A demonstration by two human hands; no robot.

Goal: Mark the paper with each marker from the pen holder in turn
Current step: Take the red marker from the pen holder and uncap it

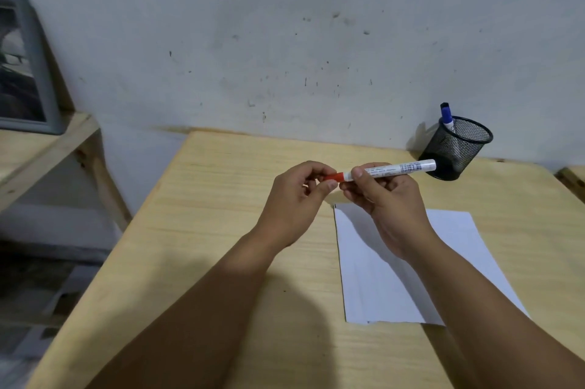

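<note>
Both forearms reach in over the wooden bench (196,262). Right hand (387,208) grips the white barrel of a red marker (389,169), held level above the bench, just past the far left corner of the paper (408,278). Left hand (292,202) pinches the marker's red cap (334,177) between thumb and fingers (316,168); cap seated on the barrel. Paper lies flat on the bench. Pen holder (456,148), black mesh, stands beyond the paper against the wall, holding a blue marker (447,116) upright.
</note>
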